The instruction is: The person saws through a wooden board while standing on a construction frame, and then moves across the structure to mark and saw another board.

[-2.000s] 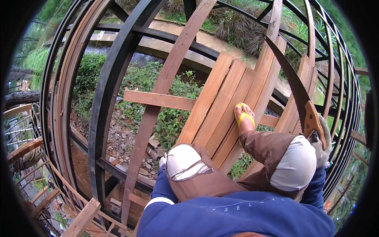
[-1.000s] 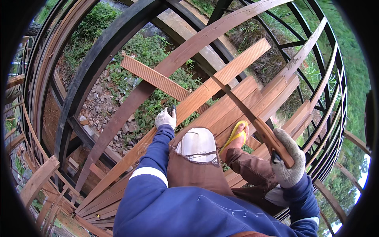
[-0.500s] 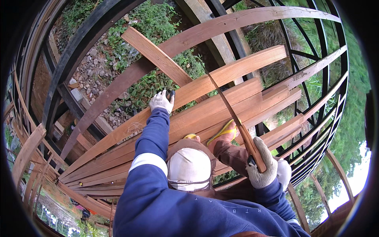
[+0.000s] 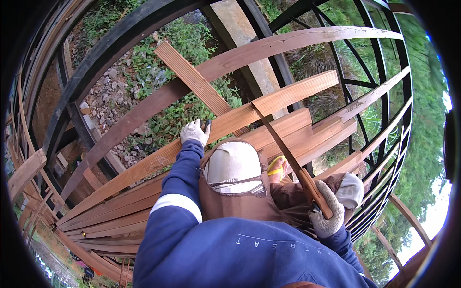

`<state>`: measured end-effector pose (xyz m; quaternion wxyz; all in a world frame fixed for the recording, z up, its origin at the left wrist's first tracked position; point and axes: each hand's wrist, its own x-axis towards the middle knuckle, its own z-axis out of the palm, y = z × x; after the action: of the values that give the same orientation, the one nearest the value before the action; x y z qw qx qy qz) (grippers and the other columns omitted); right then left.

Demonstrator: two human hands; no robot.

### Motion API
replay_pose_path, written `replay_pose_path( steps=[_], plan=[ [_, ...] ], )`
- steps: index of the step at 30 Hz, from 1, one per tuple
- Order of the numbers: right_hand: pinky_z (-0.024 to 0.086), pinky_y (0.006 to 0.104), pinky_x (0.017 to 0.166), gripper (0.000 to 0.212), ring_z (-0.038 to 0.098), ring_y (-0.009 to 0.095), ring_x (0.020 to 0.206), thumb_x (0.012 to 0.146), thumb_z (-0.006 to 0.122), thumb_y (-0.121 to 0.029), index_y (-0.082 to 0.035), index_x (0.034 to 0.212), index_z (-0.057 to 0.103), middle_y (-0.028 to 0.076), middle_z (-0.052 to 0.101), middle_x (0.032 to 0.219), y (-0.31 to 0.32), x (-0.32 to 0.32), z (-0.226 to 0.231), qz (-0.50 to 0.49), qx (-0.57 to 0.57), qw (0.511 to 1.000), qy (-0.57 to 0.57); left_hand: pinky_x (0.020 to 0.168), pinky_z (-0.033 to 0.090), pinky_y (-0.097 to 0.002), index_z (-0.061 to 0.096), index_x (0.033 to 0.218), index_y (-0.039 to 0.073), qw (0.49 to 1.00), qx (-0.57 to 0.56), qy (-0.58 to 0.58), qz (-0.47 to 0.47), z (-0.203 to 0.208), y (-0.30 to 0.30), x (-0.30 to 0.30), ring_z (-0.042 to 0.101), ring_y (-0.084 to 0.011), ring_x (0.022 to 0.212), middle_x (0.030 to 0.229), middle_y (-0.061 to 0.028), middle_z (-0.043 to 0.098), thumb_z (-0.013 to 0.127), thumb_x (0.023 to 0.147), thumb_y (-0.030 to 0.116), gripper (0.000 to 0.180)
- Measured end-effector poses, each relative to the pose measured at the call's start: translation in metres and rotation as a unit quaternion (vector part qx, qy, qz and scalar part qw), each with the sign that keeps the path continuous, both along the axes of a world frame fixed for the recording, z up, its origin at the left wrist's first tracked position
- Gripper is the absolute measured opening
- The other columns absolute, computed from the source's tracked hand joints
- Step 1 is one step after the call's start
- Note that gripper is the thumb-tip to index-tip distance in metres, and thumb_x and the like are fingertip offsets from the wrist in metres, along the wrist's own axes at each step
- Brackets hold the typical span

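Observation:
My right hand point(image 4: 329, 211), in a pale work glove, is closed around the wooden handle of a handsaw point(image 4: 280, 139). The saw's long dark blade slants away from me, and its far end meets the edge of a reddish-brown wooden board point(image 4: 293, 92). My left hand point(image 4: 194, 133), gloved with a dark thumb tip, grips this same board left of the blade. Several stacked boards point(image 4: 273, 132) lie on the near side of it. My knee, in brown trousers with a white knee patch point(image 4: 234, 162), comes up against the boards close to my left hand.
A grooved plank point(image 4: 192, 79) passes crosswise beneath the board. Farther off, a long curved brown beam point(image 4: 225, 58) spans the dark metal frame point(image 4: 379, 57). Below the open framework are rubble point(image 4: 108, 96) and green plants. My foot in a yellow sandal point(image 4: 277, 169) stands on the boards.
My knee has moved forward over the stacked boards, hiding one sandal. The view has shifted somewhat. Both hands keep their holds, and the saw's far end stays at the board.

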<state>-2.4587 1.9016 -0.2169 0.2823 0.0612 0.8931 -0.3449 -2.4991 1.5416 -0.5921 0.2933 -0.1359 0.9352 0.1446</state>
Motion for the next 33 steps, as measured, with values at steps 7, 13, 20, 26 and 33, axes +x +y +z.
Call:
replay_pose_path(
  steps=[7,13,20,26,33],
  plan=[
    [0.055,0.0343,0.092,0.056,0.073,0.031,0.104,0.083,0.066,-0.001,0.002,0.138,0.057,0.024,0.072,0.114,-0.054,-0.058,-0.123,-0.055,-0.030,0.997,0.051,0.101,0.050,-0.0443,0.066,0.123,0.009,1.000,-0.002,0.015,-0.009,0.001,0.007,-0.001,0.066,-0.0308,0.112,0.114,-0.0129,0.071,0.050,0.097,0.061,0.060],
    [0.049,0.0353,0.105,0.063,0.067,0.031,0.121,0.079,0.064,0.004,0.006,0.141,0.054,0.025,0.067,0.130,-0.026,-0.012,-0.047,-0.035,-0.032,0.998,0.028,0.100,0.050,-0.0442,0.067,0.121,0.010,1.000,-0.014,0.002,0.001,0.008,0.001,0.007,0.067,-0.0304,0.112,0.112,-0.0138,0.073,0.048,0.098,0.062,0.060],
    [0.056,0.0318,0.085,0.053,0.075,0.027,0.097,0.084,0.067,-0.002,0.002,0.136,0.059,0.024,0.073,0.106,-0.053,-0.055,-0.127,-0.056,-0.014,0.997,0.043,0.100,0.050,-0.0449,0.066,0.121,0.010,1.000,0.000,-0.001,-0.009,0.003,0.008,-0.004,0.067,-0.0307,0.113,0.113,-0.0144,0.073,0.048,0.098,0.063,0.061],
    [0.055,0.0332,0.094,0.054,0.073,0.026,0.107,0.083,0.064,0.000,0.004,0.137,0.057,0.022,0.072,0.114,-0.049,-0.046,-0.128,-0.098,-0.031,0.995,0.015,0.100,0.050,-0.0448,0.066,0.123,0.010,1.000,0.009,-0.025,-0.009,0.001,0.001,-0.003,0.067,-0.0301,0.113,0.114,-0.0131,0.072,0.050,0.097,0.061,0.059],
    [0.052,0.0329,0.100,0.062,0.070,0.027,0.116,0.081,0.060,0.003,0.006,0.142,0.052,0.022,0.070,0.124,-0.021,-0.024,-0.062,-0.024,-0.017,1.000,0.000,0.097,0.051,-0.0446,0.066,0.123,0.010,1.000,-0.015,-0.001,-0.018,0.010,0.006,-0.005,0.067,-0.0302,0.111,0.113,-0.0129,0.073,0.049,0.098,0.062,0.060]
  ],
)
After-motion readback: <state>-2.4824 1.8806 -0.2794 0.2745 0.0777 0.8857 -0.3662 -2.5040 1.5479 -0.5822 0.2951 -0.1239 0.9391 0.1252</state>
